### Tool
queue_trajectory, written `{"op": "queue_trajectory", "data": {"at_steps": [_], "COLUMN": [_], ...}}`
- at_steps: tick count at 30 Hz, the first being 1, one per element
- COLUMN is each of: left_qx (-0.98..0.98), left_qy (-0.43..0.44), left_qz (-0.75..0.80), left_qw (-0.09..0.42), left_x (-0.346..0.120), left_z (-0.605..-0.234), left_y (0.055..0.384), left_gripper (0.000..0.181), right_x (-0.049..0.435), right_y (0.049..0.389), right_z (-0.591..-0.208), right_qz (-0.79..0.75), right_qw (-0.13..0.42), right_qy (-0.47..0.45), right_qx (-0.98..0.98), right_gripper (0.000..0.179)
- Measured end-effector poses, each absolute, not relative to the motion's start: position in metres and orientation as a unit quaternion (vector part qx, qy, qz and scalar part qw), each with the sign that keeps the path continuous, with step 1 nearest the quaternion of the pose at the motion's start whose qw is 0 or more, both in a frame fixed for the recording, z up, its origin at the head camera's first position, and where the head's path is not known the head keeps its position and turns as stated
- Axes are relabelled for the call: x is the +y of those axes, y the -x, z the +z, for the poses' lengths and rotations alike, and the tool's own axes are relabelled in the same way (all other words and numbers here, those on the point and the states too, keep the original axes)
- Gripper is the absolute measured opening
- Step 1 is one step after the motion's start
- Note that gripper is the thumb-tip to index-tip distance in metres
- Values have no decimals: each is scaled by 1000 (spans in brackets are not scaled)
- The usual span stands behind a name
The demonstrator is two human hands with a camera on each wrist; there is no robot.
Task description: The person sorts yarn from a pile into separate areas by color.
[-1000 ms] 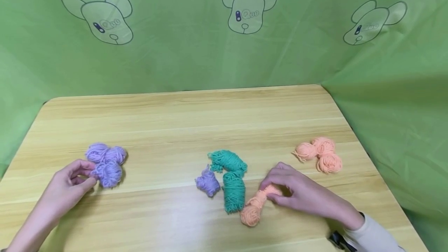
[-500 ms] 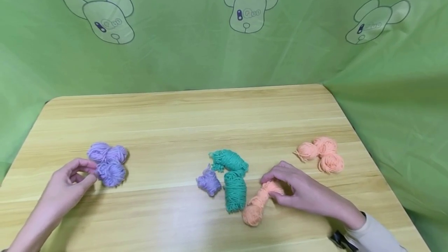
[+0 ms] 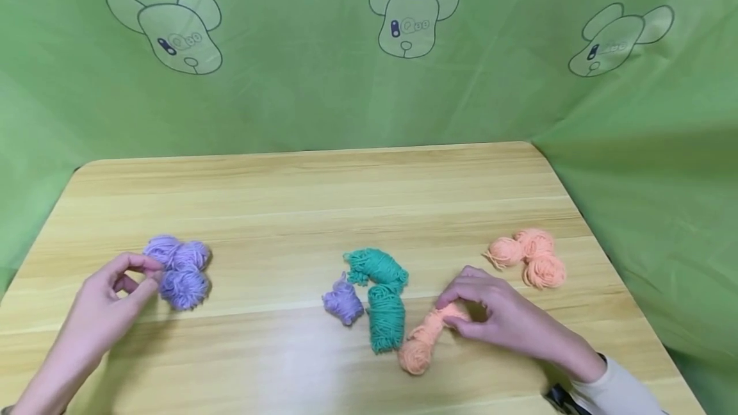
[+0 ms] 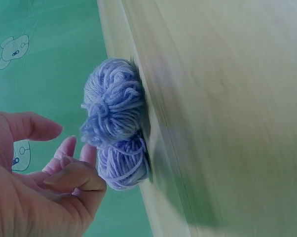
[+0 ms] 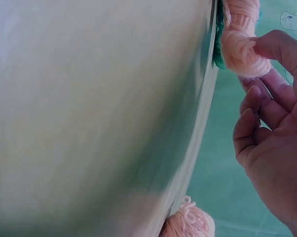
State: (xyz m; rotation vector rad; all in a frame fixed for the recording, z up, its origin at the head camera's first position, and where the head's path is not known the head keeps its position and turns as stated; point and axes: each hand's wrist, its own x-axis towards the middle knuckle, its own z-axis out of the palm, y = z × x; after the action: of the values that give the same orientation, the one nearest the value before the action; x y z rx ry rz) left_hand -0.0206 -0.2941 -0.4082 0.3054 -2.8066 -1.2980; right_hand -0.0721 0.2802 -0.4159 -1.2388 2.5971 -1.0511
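Peach yarn bundle (image 3: 428,333) pinched by the right hand (image 3: 501,306)

The bundle slants across the nearer part of the desk (image 3: 277,210), right of its middle, rounded end toward the near edge, other end toward the far right corner. Thumb and fingertips of the right hand clasp that farther end, probably because soft yarn there gives an easy hold and leaves the rest free. Whether the clasped end is off the desk, I cannot tell.

Just beside the rounded end lies the lower green hank (image 3: 386,317), which meets the upper green hank (image 3: 377,266) at its far end; a small purple hank (image 3: 343,303) sits close on their left. Colours mix here, whereas the yarn farther out sits in single-colour groups.

Toward the desk's right edge, three peach balls (image 3: 533,250) are bunched together. Toward the left edge, three purple balls (image 3: 183,264) are nestled likewise; such close packing may keep them from rolling. The left hand (image 3: 106,305) is right beside the nearest purple ball, fingers loosely bent and apparently gripping nothing; whether a fingertip grazes the yarn, I cannot tell. The two hands are well apart.

Beyond the desk's far edge hangs a green sheet (image 3: 300,95) printed with mouse heads.
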Motion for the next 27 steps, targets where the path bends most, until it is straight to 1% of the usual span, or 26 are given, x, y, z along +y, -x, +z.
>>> {"op": "queue_trajectory", "data": {"at_steps": [5, 11, 17, 22, 27], "left_qx": [-890, -877, -876, -866, -862], "left_qy": [-75, -60, -49, -39, -22], "left_qz": [-450, -476, -478, -495, -504], "left_qw": [24, 31, 52, 59, 53], "left_x": [-291, -285, -280, -273, -264], "left_z": [-408, -404, -396, -395, -396], "left_y": [24, 23, 26, 30, 30], "left_gripper": [26, 28, 31, 38, 43], "right_x": [280, 282, 285, 288, 292], "right_y": [72, 72, 72, 74, 77], "right_z": [-412, -407, -406, -406, -404], "right_qz": [-339, -332, -328, -333, -334], "right_qw": [34, 39, 43, 32, 8], "right_qy": [404, 398, 387, 384, 372], "right_qx": [849, 854, 861, 860, 866], "right_gripper": [38, 43, 45, 40, 43]}}
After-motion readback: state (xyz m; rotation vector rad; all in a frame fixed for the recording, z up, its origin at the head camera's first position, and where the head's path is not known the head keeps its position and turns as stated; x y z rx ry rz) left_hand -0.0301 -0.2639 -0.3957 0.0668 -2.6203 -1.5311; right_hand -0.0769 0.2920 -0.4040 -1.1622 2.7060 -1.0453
